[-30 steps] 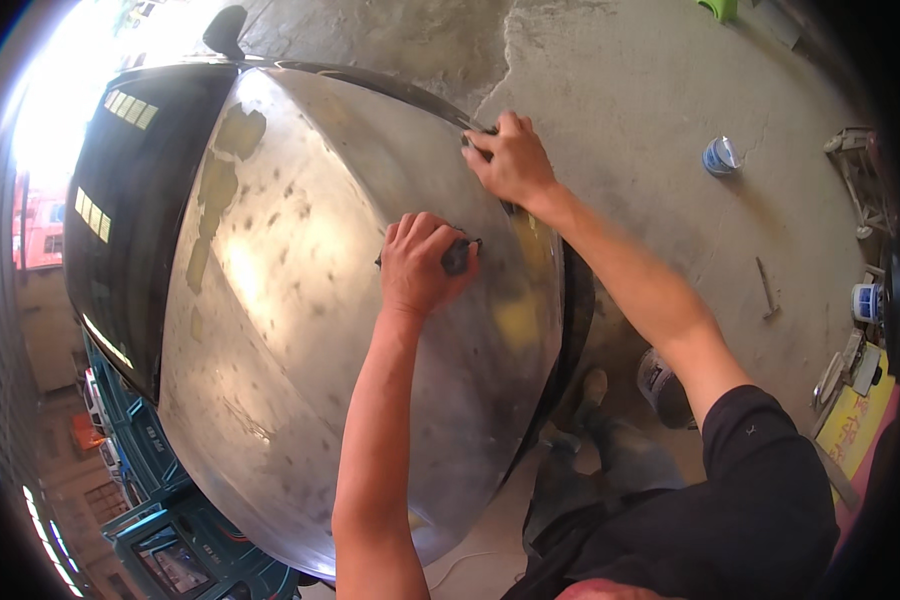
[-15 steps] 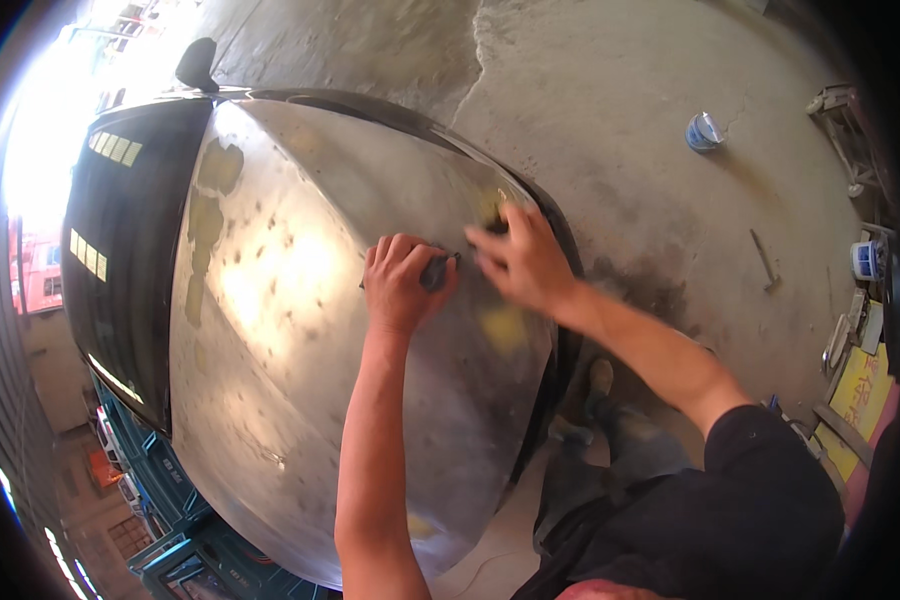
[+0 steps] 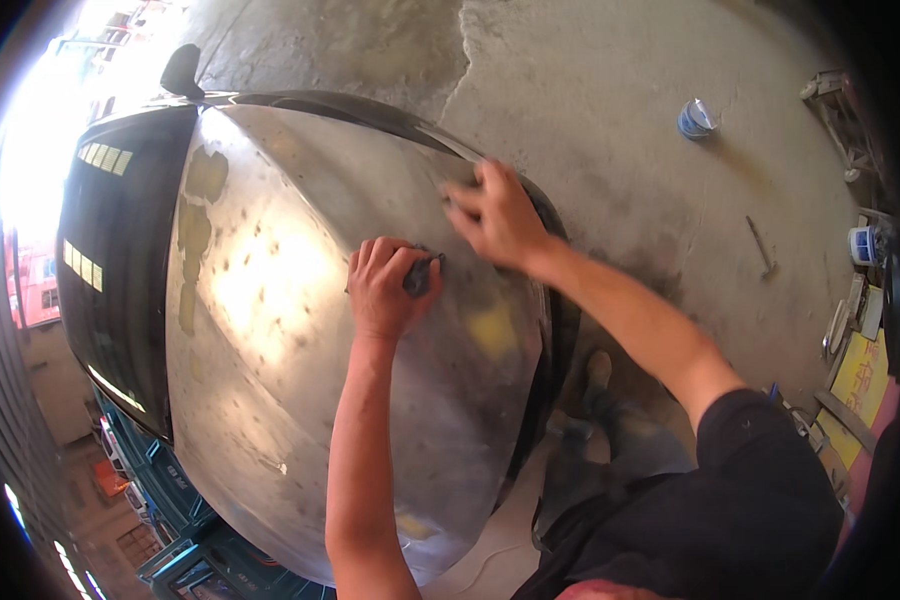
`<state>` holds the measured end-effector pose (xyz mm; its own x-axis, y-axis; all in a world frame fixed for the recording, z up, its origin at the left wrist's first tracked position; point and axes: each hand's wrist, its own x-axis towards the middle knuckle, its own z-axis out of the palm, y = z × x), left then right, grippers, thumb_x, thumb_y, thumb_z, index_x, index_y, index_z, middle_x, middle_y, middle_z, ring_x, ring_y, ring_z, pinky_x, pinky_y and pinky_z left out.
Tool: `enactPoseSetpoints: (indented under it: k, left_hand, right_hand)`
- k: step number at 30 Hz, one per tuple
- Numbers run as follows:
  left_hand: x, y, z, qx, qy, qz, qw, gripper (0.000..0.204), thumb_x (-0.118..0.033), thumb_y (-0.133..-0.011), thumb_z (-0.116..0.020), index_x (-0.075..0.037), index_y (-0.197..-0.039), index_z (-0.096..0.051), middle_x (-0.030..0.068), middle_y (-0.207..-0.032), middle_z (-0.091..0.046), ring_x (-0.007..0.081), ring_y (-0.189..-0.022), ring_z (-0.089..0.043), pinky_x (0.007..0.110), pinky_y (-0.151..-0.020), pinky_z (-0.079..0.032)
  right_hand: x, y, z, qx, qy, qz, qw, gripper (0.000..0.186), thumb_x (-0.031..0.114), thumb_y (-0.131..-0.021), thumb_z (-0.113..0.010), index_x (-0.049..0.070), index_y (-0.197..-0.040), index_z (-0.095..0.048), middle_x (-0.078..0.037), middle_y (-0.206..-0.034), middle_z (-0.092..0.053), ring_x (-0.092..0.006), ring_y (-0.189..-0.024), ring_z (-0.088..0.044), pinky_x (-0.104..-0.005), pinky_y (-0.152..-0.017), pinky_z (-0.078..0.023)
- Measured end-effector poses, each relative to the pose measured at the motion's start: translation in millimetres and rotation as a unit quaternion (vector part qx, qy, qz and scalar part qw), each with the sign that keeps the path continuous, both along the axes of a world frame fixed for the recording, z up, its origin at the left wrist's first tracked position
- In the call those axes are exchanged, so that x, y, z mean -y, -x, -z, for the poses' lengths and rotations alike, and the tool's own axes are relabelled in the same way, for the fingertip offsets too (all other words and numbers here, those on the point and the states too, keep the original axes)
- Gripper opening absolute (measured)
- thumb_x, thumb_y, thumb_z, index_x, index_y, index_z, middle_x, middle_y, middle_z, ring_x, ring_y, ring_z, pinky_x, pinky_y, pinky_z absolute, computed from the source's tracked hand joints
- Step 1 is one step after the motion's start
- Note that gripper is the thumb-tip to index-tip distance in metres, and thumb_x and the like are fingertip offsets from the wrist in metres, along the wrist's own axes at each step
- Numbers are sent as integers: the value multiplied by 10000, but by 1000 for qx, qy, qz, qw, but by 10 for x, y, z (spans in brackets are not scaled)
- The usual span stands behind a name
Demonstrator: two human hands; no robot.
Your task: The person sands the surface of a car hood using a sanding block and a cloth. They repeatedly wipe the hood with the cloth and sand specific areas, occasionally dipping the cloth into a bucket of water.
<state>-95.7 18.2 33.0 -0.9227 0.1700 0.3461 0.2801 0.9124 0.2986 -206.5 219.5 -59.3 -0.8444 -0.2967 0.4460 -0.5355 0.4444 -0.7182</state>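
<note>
Outdoors, we lean over a car hood [image 3: 300, 330] stripped to bare grey metal, with yellowish filler patches near the windshield [image 3: 120, 260] and one by its right edge. Our left hand [image 3: 385, 285] rests mid-panel, fingers curled round a small dark pad [image 3: 420, 275] (sanding block or cloth, we cannot tell which), pressed flat to the metal. Our right hand [image 3: 495, 215] lies just beyond it, near the hood's far right edge, fingers bent and spread, palm down on the panel, holding nothing we can see. The two hands sit close, not touching. Concrete floor [image 3: 610, 130] to the right carries a small blue-and-white can [image 3: 697, 118], well apart from the car, and a thin rod-like tool [image 3: 760, 248]. Our shoe [image 3: 598, 368] shows beside the hood's lower right edge.
</note>
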Motion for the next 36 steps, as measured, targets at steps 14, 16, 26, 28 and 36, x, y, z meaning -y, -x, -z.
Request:
enactPoseSetpoints:
  k: [14, 16, 26, 28, 36]
  left_hand:
    - [-99, 112, 64, -8, -5, 9, 1000, 179, -182, -821, -907, -168, -950, -784, 24, -1058, -748, 308, -1043, -697, 458, -943, -546]
    - [-14, 50, 65, -5, 1, 3, 1000, 177, -182, -821, -907, -166, -948, -785, 26, -1057, -748, 310, -1042, -696, 461, -944, -546]
    - [-123, 64, 85, -11, 0, 5, 1000, 145, -172, -838, -895, -148, -941, -795, 36, -1058, -759, 314, -1050, -706, 460, -956, -549]
    - [-87, 12, 91, -12, 1, 2, 1000, 137, -174, -846, -892, -140, -941, -800, 43, -1056, -761, 320, -1048, -708, 461, -958, -554]
    - [-25, 81, 74, -54, 31, 1, 998, 109, -196, -906, -876, -125, -946, -805, 83, -1041, -758, 355, -1028, -708, 464, -957, -564]
  right_hand:
    - [320, 619, -27, 22, -33, 98, 994, 310, 260, -975, -827, 143, -1256, -890, -216, -1134, -632, -447, -1088, -621, -526, -1011, -545]
    - [228, 223, 39, -19, -27, 77, 997, 309, 265, -982, -820, 141, -1257, -891, -212, -1121, -635, -447, -1079, -622, -522, -1002, -546]
    - [286, 540, 26, 1, -55, 89, 994, 356, 325, -993, -824, 151, -1297, -880, -217, -1224, -656, -455, -1161, -618, -526, -1041, -559]
    - [104, 117, 114, -9, -21, 78, 997, 350, 298, -989, -835, 145, -1300, -878, -205, -1211, -650, -450, -1148, -612, -521, -1035, -560]
    - [-1022, -1301, 261, 101, 117, 97, 983, 375, 253, -1026, -838, 78, -1357, -840, -121, -1134, -672, -297, -1035, -661, -410, -987, -558]
